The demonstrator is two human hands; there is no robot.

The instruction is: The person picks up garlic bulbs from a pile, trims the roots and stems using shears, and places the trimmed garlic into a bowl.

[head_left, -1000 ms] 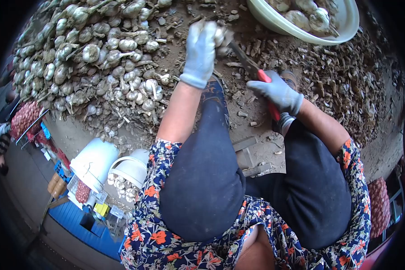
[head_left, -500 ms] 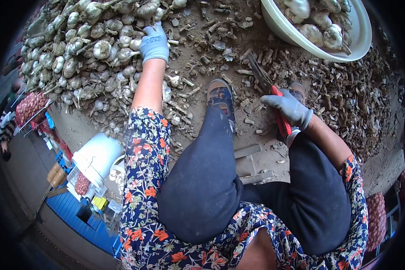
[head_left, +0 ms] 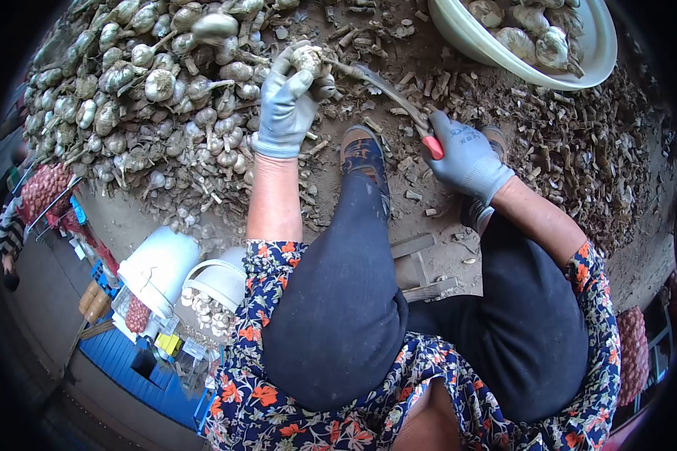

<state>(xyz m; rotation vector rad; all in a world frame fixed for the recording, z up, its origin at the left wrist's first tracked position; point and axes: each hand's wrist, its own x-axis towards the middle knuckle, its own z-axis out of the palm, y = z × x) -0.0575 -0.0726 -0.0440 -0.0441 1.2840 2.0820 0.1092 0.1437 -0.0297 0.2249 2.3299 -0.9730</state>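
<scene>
My left hand [head_left: 289,105], in a grey-blue glove, is closed around a garlic bulb [head_left: 308,60] with its stem pointing right. My right hand [head_left: 466,154], gloved alike, grips the red handle of a pair of pruning shears [head_left: 390,92]. The blades reach left to the bulb's stem, their tips right at it. A big heap of garlic bulbs [head_left: 158,86] with dry stems rises to the left of my left hand. One bulb [head_left: 215,27] on the heap is blurred by motion.
A white tub [head_left: 526,71] of garlic stands at top right. Cut stems [head_left: 564,158] litter the ground. White buckets [head_left: 158,267] stand at lower left, one by peeled-looking bulbs. Red mesh sacks [head_left: 632,353] sit at the edges. Another person [head_left: 9,237] is at far left.
My left hand has come back from the heap with a garlic bulb. My right hand has raised the shears and swung their blades left to its stem.
</scene>
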